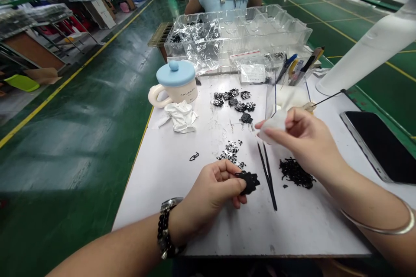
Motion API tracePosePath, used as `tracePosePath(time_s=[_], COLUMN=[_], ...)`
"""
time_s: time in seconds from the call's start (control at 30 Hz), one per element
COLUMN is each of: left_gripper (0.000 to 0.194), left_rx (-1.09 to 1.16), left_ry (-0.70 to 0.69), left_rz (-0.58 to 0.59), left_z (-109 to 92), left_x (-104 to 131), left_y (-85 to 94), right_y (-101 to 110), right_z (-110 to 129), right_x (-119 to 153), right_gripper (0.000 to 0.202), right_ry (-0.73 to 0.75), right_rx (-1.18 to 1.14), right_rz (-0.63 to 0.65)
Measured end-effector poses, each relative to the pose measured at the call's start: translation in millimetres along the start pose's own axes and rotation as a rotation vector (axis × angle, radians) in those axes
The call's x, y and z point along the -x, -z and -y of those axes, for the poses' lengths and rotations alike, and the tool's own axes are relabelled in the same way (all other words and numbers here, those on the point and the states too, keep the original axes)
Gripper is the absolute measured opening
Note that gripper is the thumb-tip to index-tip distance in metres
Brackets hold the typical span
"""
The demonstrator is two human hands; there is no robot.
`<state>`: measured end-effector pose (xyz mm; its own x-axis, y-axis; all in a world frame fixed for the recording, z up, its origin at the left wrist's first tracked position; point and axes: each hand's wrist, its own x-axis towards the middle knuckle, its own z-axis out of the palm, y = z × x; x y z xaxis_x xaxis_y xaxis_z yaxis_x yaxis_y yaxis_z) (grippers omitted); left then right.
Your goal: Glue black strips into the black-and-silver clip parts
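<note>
My left hand [217,185] pinches a flat black part with notched edges [249,182] between thumb and fingers, just above the table. My right hand [302,136] is closed on a thin whitish piece [273,127], blurred, perhaps tissue or film. Black tweezers [268,177] lie on the table between both hands. Beyond my left hand is a pile of small shiny metal pieces [229,152]. A heap of tiny black parts [296,173] sits below my right hand. Farther back, several black-and-silver parts [234,100] are grouped together.
A lidded mug [182,88] and crumpled tissue [182,117] stand at the table's left. On the right are a phone [380,145], a white cylinder [367,47] and a clear pen holder [289,82]. Clear plastic trays [269,30] fill the back, with a person beyond.
</note>
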<state>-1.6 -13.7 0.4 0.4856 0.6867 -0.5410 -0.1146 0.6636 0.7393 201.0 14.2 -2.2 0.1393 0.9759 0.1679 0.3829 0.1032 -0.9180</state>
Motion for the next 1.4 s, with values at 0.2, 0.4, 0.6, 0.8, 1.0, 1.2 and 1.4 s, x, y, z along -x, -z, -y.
tracePosePath(time_s=[0.2,0.4,0.6,0.8,1.0,1.2,1.4], left_gripper=[0.021,0.020,0.018,0.016,0.015,0.016,0.016], left_rx=[-0.016,-0.029,-0.050,-0.067,-0.042,-0.032,-0.041], left_ry=[0.008,-0.002,0.003,0.011,-0.002,0.006,0.007], left_rz=[-0.001,0.027,0.039,0.024,0.027,0.025,0.026], left_z=[2,4,5,5,5,5,5], left_x=[-3,-5,-6,-6,-6,-6,-6], left_y=[3.6,3.6,3.8,4.1,3.7,3.8,4.9], right_y=[8,4,6,5,5,4,4], right_z=[24,35,31,33,32,29,37], right_x=[14,39,49,46,47,47,45], right_gripper=[0.030,0.021,0.016,0.017,0.016,0.018,0.025], right_ry=[-0.029,0.266,0.366,0.383,0.381,0.368,0.253], right_rx=[-0.551,-0.480,-0.278,-0.188,-0.171,-0.213,-0.393], right_rz=[-0.215,-0.187,-0.114,-0.104,-0.107,-0.107,-0.188])
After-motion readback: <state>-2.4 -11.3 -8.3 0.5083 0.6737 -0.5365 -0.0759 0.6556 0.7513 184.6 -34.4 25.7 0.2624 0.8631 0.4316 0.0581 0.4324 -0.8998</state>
